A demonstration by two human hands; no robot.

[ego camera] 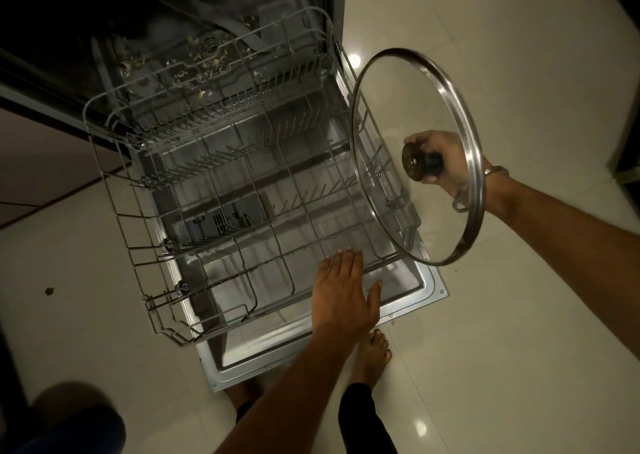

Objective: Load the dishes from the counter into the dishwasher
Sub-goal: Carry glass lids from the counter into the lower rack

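While the lower rack (242, 190) sits empty, right hand (438, 162) grasps the glass lid (398, 114) by its knob (415, 163) — left hand (341, 294) released, fingers straight, at the rack's front edge. Next, likely: stand lid between tines.

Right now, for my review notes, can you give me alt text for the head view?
The person's right hand holds a glass pot lid by its knob, tilted on edge above the right side of an empty pulled-out dishwasher rack. The left hand reaches open toward the rack's front edge, over the lowered dishwasher door.
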